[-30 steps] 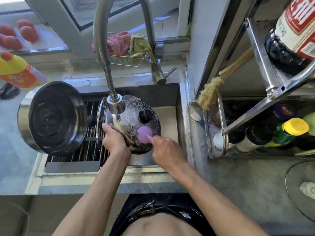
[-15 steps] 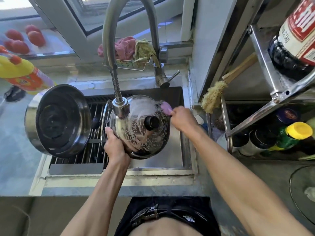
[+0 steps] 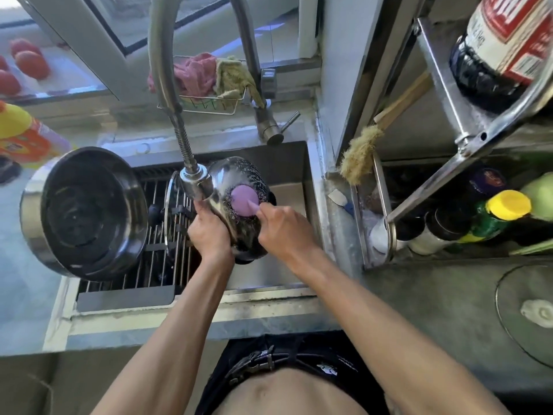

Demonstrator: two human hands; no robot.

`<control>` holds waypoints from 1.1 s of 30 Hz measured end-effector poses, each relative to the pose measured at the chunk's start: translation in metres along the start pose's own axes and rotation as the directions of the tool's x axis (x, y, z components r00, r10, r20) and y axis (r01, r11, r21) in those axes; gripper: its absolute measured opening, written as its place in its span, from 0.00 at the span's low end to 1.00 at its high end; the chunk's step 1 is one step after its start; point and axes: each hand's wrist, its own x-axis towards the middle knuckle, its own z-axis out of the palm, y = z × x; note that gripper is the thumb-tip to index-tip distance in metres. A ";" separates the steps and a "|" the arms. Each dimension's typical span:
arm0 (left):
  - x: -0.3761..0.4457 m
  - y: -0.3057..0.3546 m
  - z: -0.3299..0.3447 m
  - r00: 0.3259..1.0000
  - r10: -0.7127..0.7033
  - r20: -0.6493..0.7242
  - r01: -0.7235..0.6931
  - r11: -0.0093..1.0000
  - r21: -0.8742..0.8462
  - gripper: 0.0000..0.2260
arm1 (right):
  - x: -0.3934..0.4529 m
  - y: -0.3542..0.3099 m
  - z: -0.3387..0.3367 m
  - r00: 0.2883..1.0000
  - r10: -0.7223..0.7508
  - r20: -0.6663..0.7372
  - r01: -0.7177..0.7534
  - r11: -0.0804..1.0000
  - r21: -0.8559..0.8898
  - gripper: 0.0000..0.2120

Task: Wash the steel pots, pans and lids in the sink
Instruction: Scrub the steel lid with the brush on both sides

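- The lid (image 3: pixel 239 202), a domed steel-and-glass piece covered in suds or droplets, is held tilted over the sink (image 3: pixel 287 163), just under the faucet head (image 3: pixel 196 184); its dark knob peeks out at the right edge.
- It looks stiff and fairly light, an easy one-hand load, but wet and soapy, so probably slippery; any glass in it would make a knock against the faucet head or sink wall risky.
- The rim seems the best place to hold it: thin enough to pinch and clear of the domed face being scrubbed. The knob is the other sure hold.
- The left hand (image 3: pixel 209 232) grips the lid at its lower-left rim, fingers curled round the edge and thumb on top, so it steadies the lid against the scrubbing.
- The right hand (image 3: pixel 281 229) presses a round purple pad (image 3: pixel 244 200) against the lid's face, its fingers bent around the pad's lower right edge.
- The pad looks soft and should follow the dome's curve.
- Whether water is running cannot be told.
- A second lid (image 3: pixel 167 217) stands on edge in the rack (image 3: pixel 149 265) to the left, just beside the left hand.
- A large steel pot (image 3: pixel 83 214) lies tipped on the rack's left side, its opening facing the camera; it looks heavier and would likely need both hands at the rim.
- A brush (image 3: pixel 362 154) leans at the sink's right, and cloths (image 3: pixel 206 73) hang in a basket behind the faucet.
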 end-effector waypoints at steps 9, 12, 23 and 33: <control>0.006 -0.025 -0.025 0.989 0.133 0.071 -0.137 0.989 0.055 0.30 | 0.084 0.022 -0.017 0.960 0.248 0.126 -0.255 0.966 0.037 0.17; 0.012 -0.022 -0.039 0.995 0.054 0.090 -0.049 0.997 -0.059 0.25 | 0.086 0.043 -0.016 0.941 0.299 0.159 -0.318 0.942 0.109 0.20; 0.026 -0.004 -0.027 0.948 -0.297 0.112 0.316 0.846 -0.430 0.27 | 0.008 0.081 0.024 0.802 0.568 0.184 -0.596 0.745 0.299 0.20; 0.003 0.013 0.015 0.952 -0.299 0.071 0.306 0.898 -0.316 0.23 | -0.032 0.026 0.035 0.970 0.235 -0.063 -0.226 0.967 0.117 0.15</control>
